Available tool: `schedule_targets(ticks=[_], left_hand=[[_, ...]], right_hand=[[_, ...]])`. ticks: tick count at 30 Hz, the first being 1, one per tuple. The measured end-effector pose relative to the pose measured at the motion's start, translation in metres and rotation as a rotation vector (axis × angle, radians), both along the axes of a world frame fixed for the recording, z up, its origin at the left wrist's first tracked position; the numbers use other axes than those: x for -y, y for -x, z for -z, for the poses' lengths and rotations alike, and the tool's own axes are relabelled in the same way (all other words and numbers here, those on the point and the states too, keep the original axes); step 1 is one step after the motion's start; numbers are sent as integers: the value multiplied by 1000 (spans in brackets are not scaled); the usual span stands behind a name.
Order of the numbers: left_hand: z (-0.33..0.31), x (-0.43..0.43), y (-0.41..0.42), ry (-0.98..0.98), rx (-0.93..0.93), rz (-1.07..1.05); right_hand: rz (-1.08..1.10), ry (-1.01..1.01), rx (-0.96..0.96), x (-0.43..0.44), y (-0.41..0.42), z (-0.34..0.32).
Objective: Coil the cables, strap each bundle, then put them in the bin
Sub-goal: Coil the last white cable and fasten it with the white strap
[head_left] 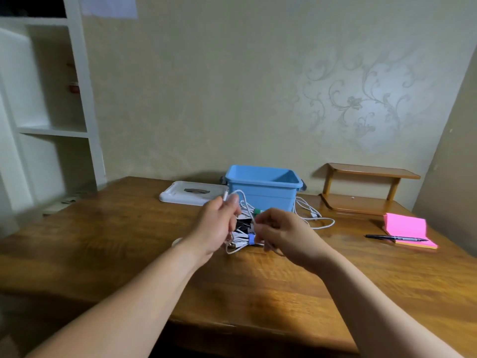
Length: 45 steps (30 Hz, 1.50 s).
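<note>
I log the left grip (219, 226) pinching the end of a white cable (246, 205), and the right grip (278, 231) curled round the same cable lower down. Both are above the desk (129, 228). A strapped bundle (242, 241) lies beneath them, near the open blue bin (260, 187), whose white lid (191, 193) sits at its left.

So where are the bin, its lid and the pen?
blue bin (273, 200): head view, front wall.
white lid (175, 194): head view, top face.
black pen (396, 238): head view, mid-barrel.

Forearms stretched forward, my left hand (219, 223) pinches the cable (244, 196), my right hand (284, 232) curled close beside it, seemingly pinching too.
</note>
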<state>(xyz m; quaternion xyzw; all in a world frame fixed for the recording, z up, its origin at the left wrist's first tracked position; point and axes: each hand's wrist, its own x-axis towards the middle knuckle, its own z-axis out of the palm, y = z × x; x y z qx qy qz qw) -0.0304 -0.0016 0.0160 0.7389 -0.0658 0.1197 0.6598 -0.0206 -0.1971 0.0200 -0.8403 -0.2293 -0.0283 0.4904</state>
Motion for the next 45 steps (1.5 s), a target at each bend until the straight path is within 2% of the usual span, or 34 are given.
schedule_targets(ticks=[2, 5, 8, 11, 14, 17, 19, 21, 24, 28, 31, 34, 36, 40, 43, 45], left_hand=[[0, 0, -1, 37, -12, -21], [5, 19, 4, 81, -103, -10], [16, 35, 5, 94, -130, 68], [19, 39, 0, 129, -130, 56], [8, 33, -1, 285, -111, 6], [5, 17, -7, 464, -109, 32], [4, 6, -10, 494, -126, 25], [4, -2, -13, 426, -120, -3], [6, -7, -13, 163, -115, 7], [12, 9, -1, -281, -152, 117], [18, 23, 2, -437, -141, 251], [25, 21, -2, -455, -161, 279], [25, 17, -2, -439, -153, 262], [25, 7, -6, -149, -142, 158], [28, 2, -10, 38, -135, 128], [29, 0, -12, 127, -135, 109]], right_hand=[[-38, 50, -7, 3, 7, 11], [101, -11, 56, -9, 12, 25], [186, 47, 129, -24, 14, 30], [124, 88, 185, -30, 17, 32], [141, 330, 238, -21, 17, 32], [198, 536, 401, -3, 10, 31], [198, 677, 482, 6, 4, 29], [214, 782, 466, 13, -2, 28], [290, 713, 455, 19, -6, 28], [394, 624, 509, 15, -10, 28], [338, 584, 521, 9, -9, 29], [269, 523, 498, 17, -9, 34], [177, 398, 342, 27, -10, 33], [-4, 191, 46, 43, -4, 30], [11, 103, -71, 50, 0, 34], [23, 129, -96, 53, 0, 38]])
